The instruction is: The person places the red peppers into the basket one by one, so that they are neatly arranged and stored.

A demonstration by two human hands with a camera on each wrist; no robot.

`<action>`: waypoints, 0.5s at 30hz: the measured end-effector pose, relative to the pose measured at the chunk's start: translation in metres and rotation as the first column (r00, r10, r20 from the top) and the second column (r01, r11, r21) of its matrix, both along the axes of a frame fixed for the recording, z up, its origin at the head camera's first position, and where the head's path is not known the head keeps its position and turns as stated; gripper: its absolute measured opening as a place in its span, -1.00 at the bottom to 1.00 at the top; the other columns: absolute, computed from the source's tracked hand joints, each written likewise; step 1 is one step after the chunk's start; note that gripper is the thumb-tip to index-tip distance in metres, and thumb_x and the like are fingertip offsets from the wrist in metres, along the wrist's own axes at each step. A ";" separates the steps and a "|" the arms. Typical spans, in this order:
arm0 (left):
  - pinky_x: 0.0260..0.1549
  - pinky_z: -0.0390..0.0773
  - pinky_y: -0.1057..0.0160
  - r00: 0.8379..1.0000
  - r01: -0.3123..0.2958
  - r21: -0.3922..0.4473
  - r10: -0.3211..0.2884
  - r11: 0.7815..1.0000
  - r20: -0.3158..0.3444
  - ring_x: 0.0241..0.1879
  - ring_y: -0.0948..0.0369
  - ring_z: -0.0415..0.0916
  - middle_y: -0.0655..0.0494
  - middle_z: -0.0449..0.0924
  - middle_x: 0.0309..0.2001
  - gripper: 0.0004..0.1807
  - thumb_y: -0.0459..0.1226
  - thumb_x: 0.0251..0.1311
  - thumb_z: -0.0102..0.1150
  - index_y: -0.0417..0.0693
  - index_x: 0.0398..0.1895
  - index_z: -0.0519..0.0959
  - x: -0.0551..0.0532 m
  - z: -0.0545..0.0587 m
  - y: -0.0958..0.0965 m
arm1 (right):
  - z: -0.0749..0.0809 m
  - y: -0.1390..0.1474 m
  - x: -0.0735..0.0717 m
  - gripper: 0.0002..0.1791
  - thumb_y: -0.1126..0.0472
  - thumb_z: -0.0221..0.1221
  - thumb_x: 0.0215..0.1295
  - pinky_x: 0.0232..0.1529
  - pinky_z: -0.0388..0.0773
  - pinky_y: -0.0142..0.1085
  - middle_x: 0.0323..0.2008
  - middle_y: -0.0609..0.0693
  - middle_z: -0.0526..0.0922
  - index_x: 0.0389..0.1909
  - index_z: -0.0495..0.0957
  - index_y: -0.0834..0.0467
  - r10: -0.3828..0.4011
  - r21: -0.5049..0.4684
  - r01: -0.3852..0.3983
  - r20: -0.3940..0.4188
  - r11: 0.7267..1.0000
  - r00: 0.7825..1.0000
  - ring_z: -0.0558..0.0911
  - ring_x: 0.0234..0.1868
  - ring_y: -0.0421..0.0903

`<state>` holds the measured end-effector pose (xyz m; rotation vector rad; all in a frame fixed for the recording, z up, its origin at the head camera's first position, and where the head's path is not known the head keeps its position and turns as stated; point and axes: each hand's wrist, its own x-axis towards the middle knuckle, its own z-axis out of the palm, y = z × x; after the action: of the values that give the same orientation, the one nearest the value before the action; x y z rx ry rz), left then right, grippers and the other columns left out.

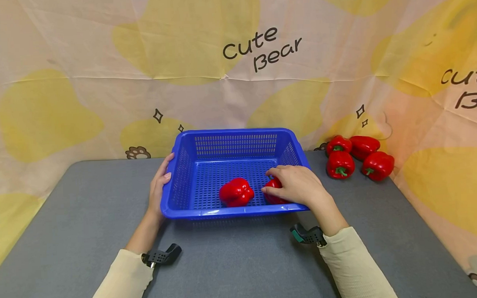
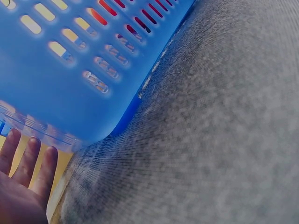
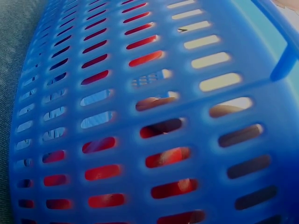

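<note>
A blue plastic basket point(image 1: 233, 212) with slotted walls stands on the table. My left hand point(image 1: 159, 187) rests along its left side from outside. In the left wrist view, the straight fingers point(image 2: 44, 172) of that hand lie against the basket wall point(image 2: 51, 98). Reaching over the near rim, my right hand point(image 1: 296, 184) grips a red bell pepper point(image 1: 274, 192) inside the basket, near its right end. Another red bell pepper point(image 1: 236, 192) lies just to the left of it. The right wrist view looks through the slotted basket wall point(image 3: 121, 130), with red showing behind the slots.
Several more red bell peppers point(image 1: 340, 164) sit in a cluster at the back right of the grey table point(image 1: 234, 263). A patterned cloth point(image 1: 203, 45) hangs behind the table and along its right side. The basket stands near the table's back edge.
</note>
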<state>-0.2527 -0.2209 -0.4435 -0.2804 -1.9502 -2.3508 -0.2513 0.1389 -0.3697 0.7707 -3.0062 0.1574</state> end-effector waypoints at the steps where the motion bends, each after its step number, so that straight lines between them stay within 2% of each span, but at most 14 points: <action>1: 0.06 0.58 0.37 1.000 0.000 0.001 0.000 1.000 -0.001 0.29 0.14 0.34 -0.04 0.03 0.60 -0.37 -0.18 0.47 -0.33 0.15 0.60 0.10 0.000 0.000 0.000 | 0.000 0.000 0.000 -0.45 -0.27 0.20 0.29 -0.16 0.64 -0.10 -0.04 -0.02 0.76 0.12 0.65 0.00 -0.001 0.001 0.001 0.001 1.000 1.000 0.71 -0.13 -0.06; 15: 0.05 0.55 0.38 1.000 0.001 0.013 -0.001 1.000 -0.016 0.27 0.19 0.35 -0.04 0.03 0.60 -0.38 -0.18 0.47 -0.32 0.15 0.59 0.13 0.000 -0.002 -0.001 | -0.001 0.000 0.000 -0.42 -0.31 0.19 0.29 -0.11 0.64 -0.08 0.02 -0.01 0.75 0.14 0.65 -0.01 -0.009 0.003 0.009 0.000 1.000 1.000 0.72 -0.08 -0.05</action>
<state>-0.2528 -0.2215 -0.4453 -0.2989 -1.9273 -2.3535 -0.2517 0.1386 -0.3712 0.7576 -3.0099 0.1521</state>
